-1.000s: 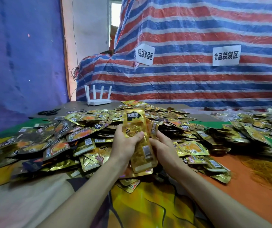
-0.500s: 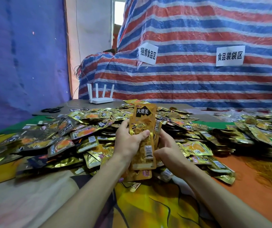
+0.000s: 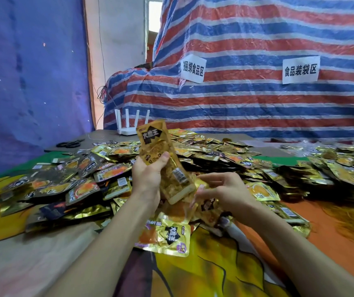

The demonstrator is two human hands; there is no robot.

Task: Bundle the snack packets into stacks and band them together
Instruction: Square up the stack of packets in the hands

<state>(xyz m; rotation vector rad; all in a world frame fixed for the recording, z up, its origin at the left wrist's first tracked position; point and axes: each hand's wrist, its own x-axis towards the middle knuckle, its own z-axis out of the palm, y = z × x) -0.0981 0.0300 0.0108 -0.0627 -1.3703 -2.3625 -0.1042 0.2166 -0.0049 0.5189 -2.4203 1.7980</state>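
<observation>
My left hand (image 3: 148,179) gripping a stack (image 3: 153,142), right hand (image 3: 225,189) half-curled, hold unclear, packets (image 3: 111,173) heaped on printed cloth (image 3: 214,275), striped tarp (image 3: 257,103) far.

Both bare forearms rise from the bottom edge and converge near the centre of the frame. The left hand (image 3: 148,179) is raised at the centre, gripping a stack of packets (image 3: 154,144), with its thumb pressed across the front and its fingers wrapped behind. The right hand (image 3: 225,189) sits just right of it and slightly lower, fingers loosely curled toward the stack's lower end. Blur hides whether they hold anything.
</observation>
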